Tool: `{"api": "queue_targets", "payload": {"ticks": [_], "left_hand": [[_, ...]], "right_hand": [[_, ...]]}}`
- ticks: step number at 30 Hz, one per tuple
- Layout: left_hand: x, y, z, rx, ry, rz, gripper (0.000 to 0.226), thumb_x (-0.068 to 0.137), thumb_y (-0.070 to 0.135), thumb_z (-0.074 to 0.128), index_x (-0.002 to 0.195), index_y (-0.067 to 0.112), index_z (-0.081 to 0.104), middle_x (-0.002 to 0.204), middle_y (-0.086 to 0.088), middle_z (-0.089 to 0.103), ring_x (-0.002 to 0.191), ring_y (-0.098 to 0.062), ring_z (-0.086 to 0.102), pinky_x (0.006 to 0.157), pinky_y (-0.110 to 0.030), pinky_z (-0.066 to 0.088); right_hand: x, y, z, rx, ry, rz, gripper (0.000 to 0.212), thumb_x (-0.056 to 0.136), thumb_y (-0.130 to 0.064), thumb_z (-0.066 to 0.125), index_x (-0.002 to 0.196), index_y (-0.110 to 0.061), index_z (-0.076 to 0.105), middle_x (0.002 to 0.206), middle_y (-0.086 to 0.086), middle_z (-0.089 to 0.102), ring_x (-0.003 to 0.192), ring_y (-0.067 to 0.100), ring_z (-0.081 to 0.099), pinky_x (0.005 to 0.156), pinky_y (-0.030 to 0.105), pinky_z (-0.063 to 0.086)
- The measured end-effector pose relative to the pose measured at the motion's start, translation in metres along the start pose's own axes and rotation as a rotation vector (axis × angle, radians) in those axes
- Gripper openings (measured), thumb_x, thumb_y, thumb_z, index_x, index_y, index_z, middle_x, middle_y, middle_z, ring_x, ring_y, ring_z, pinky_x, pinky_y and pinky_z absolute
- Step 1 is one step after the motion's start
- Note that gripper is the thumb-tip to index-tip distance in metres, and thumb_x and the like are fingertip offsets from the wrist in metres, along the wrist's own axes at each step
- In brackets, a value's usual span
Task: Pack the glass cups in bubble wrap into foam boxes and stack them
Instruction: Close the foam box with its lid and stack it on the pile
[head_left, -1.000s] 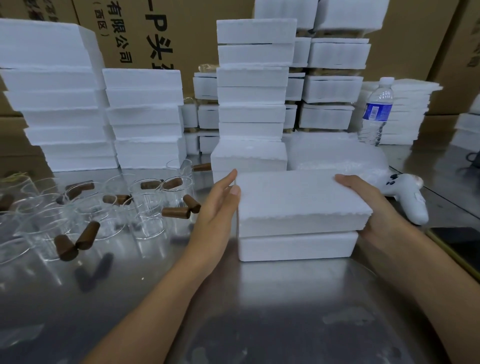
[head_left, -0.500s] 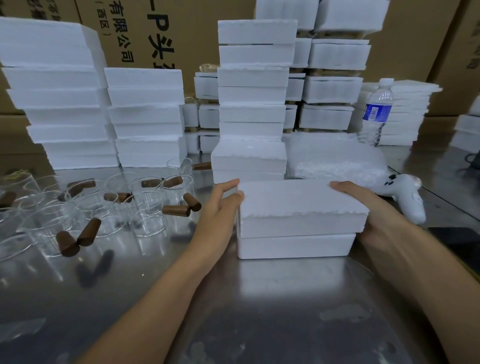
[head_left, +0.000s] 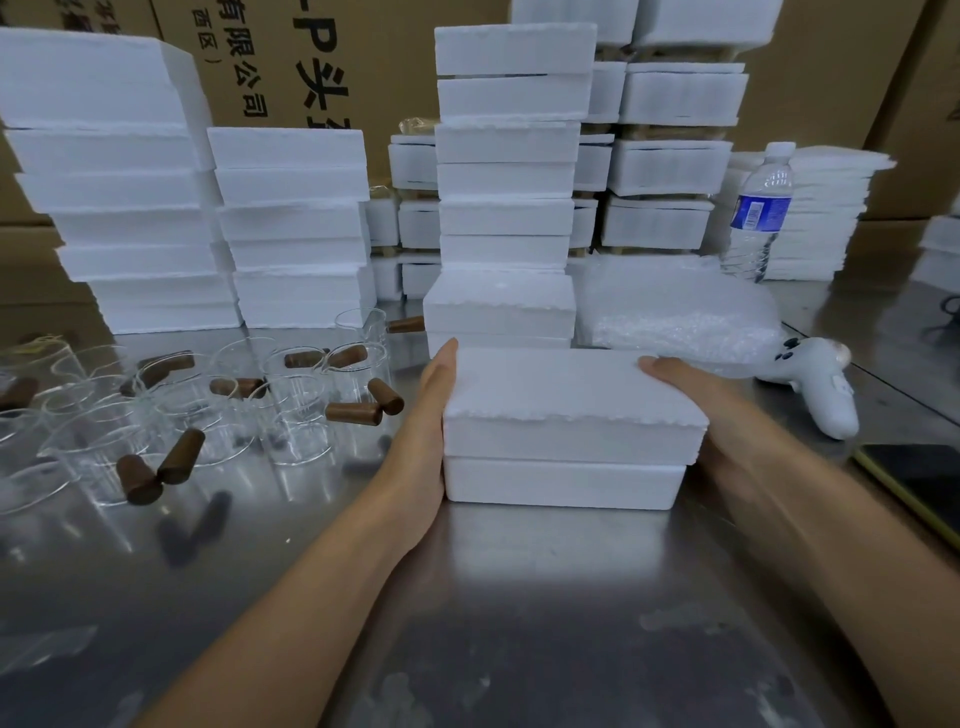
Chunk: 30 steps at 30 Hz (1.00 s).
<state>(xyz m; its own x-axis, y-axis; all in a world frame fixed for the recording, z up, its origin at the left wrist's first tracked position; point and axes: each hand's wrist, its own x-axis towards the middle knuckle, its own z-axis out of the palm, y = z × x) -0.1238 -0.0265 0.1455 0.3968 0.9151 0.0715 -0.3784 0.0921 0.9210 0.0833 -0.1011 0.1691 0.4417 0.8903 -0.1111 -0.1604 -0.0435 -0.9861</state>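
A white foam box (head_left: 566, 395) with its lid on stands on the steel table (head_left: 519, 597) in front of me. My left hand (head_left: 431, 415) presses flat against its left end with straight fingers. My right hand (head_left: 727, 410) lies along its right end, one fingertip on the lid's far corner. Several clear glass cups (head_left: 291, 410) with brown handles stand and lie to the left. A pile of bubble wrap (head_left: 675, 312) sits behind the box on the right. What is inside the box is hidden.
Tall stacks of foam boxes (head_left: 504, 156) line the back, in front of cardboard cartons. A water bottle (head_left: 758, 208) stands back right. A white game controller (head_left: 821, 384) and a dark phone (head_left: 919, 478) lie to the right of the box.
The lid has come down level onto the box base. My left hand has flattened against the box's end, and my right hand has slid off the lid top to the right end.
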Motion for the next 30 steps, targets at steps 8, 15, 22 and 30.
{"api": "queue_targets", "payload": {"ticks": [8, 15, 22, 30], "left_hand": [[-0.002, 0.007, -0.003, 0.078, 0.042, -0.002, 0.046, 0.089, 0.023, 0.055, 0.134, 0.032, 0.051, 0.134, 0.004, 0.057, 0.121, -0.016, 0.056, 0.108, -0.039, 0.038], [-0.004, 0.005, -0.002, 0.012, 0.092, 0.009, 0.046, 0.090, 0.021, 0.055, 0.135, 0.026, 0.050, 0.126, 0.003, 0.064, 0.114, -0.015, 0.060, 0.106, -0.036, 0.041], [-0.004, 0.002, -0.005, 0.108, 0.102, 0.081, 0.042, 0.089, 0.022, 0.057, 0.130, 0.027, 0.054, 0.117, 0.004, 0.067, 0.110, -0.014, 0.062, 0.098, -0.034, 0.046], [-0.004, -0.001, -0.008, 0.163, 0.145, 0.237, 0.032, 0.092, 0.008, 0.051, 0.109, 0.035, 0.055, 0.094, 0.016, 0.070, 0.082, -0.001, 0.067, 0.063, -0.015, 0.051]], "right_hand": [[-0.003, -0.006, -0.004, 0.034, -0.078, 0.038, 0.041, 0.072, -0.045, 0.074, 0.097, -0.011, 0.074, 0.100, 0.010, 0.073, 0.094, 0.029, 0.069, 0.091, 0.043, 0.050], [0.000, -0.009, -0.009, -0.072, -0.176, 0.041, 0.041, 0.061, -0.040, 0.076, 0.094, -0.015, 0.074, 0.092, 0.004, 0.072, 0.086, 0.020, 0.065, 0.090, 0.037, 0.045], [0.001, 0.000, -0.003, 0.064, -0.143, 0.071, 0.058, 0.053, -0.035, 0.081, 0.104, -0.011, 0.072, 0.113, 0.013, 0.068, 0.111, 0.033, 0.060, 0.107, 0.047, 0.038], [0.001, 0.000, -0.002, 0.184, -0.226, 0.072, 0.052, 0.062, -0.032, 0.075, 0.110, -0.014, 0.067, 0.109, 0.007, 0.071, 0.101, 0.023, 0.067, 0.095, 0.040, 0.046]]}}
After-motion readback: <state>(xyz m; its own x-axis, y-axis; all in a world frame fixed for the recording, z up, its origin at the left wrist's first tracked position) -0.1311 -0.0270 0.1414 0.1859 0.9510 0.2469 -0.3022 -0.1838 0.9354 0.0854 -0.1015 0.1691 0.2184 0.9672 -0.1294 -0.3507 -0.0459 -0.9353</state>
